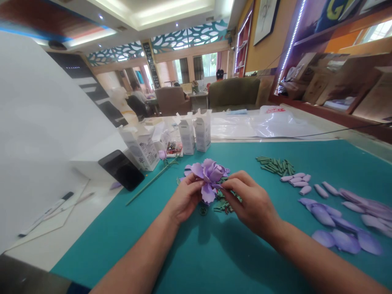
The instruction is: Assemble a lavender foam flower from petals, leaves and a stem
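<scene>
A purple artificial flower [211, 171] with ruffled petals is held up over the middle of the green mat [137, 245]. My left hand [187, 198] grips it from the left, thumb and fingers closed near its base. On the right side, my right hand [254, 200] pinches the edge of a lower petal. Beneath the flower lie green leaf-like pieces [225, 202] and a small round dark green part [203, 210], partly hidden by the hands. Several loose purple petals [346, 241] rest at the right, near pale lilac bud pieces [297, 179] and a pile of green stem pieces [275, 165].
A long-stemmed flower [153, 179] lies on the left of the mat beside a dark phone [121, 169]. White boxes [186, 134] stand at the back. A marker [45, 214] is on the far left. Clear plastic [251, 124] covers the surface behind the mat. People sit in the background.
</scene>
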`<action>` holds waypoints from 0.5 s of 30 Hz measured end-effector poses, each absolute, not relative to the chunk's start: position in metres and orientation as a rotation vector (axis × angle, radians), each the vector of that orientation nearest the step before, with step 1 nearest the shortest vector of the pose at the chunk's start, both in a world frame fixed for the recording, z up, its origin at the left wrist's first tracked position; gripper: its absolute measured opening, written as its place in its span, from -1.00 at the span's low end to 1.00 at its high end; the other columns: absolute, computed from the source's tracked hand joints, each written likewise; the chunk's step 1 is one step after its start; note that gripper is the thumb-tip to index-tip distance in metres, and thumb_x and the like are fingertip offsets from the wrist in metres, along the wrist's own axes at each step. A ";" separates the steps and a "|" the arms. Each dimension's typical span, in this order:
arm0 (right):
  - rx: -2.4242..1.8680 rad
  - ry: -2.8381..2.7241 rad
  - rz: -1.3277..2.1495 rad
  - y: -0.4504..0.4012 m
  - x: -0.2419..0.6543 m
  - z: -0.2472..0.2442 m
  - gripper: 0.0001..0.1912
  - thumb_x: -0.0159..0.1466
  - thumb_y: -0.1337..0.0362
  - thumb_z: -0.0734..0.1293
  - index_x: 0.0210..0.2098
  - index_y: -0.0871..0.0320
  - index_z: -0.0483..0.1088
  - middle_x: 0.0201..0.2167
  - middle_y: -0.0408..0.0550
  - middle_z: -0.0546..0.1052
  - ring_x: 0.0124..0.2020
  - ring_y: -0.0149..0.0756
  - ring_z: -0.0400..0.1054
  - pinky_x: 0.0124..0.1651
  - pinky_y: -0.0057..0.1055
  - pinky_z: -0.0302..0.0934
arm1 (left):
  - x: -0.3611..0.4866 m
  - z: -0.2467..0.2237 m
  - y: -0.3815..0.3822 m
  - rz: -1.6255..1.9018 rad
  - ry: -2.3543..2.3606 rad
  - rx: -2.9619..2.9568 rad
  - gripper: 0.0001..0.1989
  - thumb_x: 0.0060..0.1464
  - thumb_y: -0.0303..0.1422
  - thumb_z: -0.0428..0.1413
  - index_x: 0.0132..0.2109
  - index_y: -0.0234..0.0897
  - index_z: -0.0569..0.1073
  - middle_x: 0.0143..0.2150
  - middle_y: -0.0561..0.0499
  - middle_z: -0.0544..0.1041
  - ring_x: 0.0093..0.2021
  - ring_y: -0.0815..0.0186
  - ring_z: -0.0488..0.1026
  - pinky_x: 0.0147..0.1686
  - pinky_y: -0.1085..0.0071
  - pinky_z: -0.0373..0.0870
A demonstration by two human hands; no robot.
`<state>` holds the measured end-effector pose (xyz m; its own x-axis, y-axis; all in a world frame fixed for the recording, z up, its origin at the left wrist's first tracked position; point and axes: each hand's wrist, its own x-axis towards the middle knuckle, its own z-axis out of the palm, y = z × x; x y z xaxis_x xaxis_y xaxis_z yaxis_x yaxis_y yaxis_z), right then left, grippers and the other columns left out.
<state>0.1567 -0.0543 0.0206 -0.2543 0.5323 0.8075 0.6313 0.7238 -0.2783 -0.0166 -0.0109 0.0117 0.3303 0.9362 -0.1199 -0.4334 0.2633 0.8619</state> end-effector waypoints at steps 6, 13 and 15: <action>-0.899 -1.930 -0.102 -0.056 0.156 0.023 -0.87 0.30 0.41 0.21 -0.29 0.11 0.37 -0.38 -0.05 0.43 -0.36 -0.33 0.38 -0.31 -0.42 0.32 | -0.015 0.013 -0.012 1.071 0.725 0.839 -0.63 -0.26 -0.43 0.35 -0.21 -0.32 0.50 -0.36 0.03 0.54 -0.46 0.41 0.45 -0.39 0.47 0.36; -0.883 -1.919 -0.080 -0.056 0.157 0.023 -0.87 0.30 0.40 0.21 -0.26 0.10 0.38 -0.36 -0.03 0.44 -0.34 -0.30 0.39 -0.30 -0.39 0.34 | -0.013 0.014 -0.012 1.088 0.726 0.836 -0.62 -0.32 -0.45 0.37 -0.24 -0.33 0.51 -0.38 0.02 0.54 -0.44 0.42 0.44 -0.39 0.50 0.32; -0.879 -1.922 -0.070 -0.057 0.156 0.023 -0.87 0.30 0.40 0.21 -0.26 0.10 0.38 -0.36 -0.03 0.43 -0.33 -0.30 0.39 -0.30 -0.39 0.34 | -0.013 0.015 -0.012 1.089 0.709 0.843 -0.61 -0.32 -0.44 0.36 -0.23 -0.33 0.51 -0.39 0.02 0.54 -0.45 0.42 0.43 -0.41 0.50 0.31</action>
<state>0.1558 -0.0569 0.0231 -0.2550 0.5449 0.7988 0.6016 0.7362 -0.3101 -0.0134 -0.0119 0.0146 0.3113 0.9467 -0.0832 -0.4590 0.2264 0.8591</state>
